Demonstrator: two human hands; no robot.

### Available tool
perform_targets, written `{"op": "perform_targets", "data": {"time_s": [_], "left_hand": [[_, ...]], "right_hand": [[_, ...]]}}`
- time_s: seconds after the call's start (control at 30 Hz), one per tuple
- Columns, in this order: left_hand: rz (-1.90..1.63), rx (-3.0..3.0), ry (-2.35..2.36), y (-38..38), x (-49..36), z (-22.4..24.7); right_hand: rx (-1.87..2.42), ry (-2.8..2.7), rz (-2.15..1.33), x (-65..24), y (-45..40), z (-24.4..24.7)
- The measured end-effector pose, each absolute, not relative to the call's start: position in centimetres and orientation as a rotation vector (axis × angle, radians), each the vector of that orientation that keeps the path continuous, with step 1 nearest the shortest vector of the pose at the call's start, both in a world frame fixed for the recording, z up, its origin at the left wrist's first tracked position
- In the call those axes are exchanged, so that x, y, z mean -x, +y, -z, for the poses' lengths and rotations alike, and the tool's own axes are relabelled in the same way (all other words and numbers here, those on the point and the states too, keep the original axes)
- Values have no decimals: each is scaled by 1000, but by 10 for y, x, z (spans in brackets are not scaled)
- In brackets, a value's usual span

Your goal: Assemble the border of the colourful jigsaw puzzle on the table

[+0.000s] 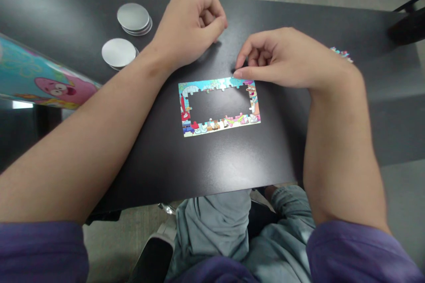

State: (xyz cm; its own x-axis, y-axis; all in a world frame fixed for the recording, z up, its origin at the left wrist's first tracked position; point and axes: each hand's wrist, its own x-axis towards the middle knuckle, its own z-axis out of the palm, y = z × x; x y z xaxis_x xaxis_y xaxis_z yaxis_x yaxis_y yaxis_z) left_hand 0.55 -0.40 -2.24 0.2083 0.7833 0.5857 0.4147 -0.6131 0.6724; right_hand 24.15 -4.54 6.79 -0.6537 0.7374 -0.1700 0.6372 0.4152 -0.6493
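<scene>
A jigsaw puzzle border (221, 127) lies on the dark table, a rectangular ring of joined colourful cartoon pieces. Bare tabletop shows through its middle. My right hand (275, 57) is at its upper right edge, thumb and index fingertip drawn together and seeming to touch that edge. The other fingers of this hand are curled. Beyond the border's upper side, my left hand (195, 26) rests in a loose fist, thumb against the bent index finger. Whether anything small is inside that fist is hidden.
Loose puzzle pieces (341, 54) lie in a small heap, partly behind my right wrist. At the upper left are two stacks of silvery discs, one farther (133, 17) and one nearer (118, 52). A cartoon-printed box (63, 84) stands at the left, partly behind my forearm.
</scene>
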Motion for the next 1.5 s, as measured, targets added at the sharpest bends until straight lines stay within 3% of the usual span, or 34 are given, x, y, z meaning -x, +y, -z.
{"op": "perform_targets", "data": {"time_s": [1.5], "left_hand": [[-1371,-2178,1100,9,-4,35]], "right_hand": [[1307,-2329,-1240,-240,-38,-55]]}}
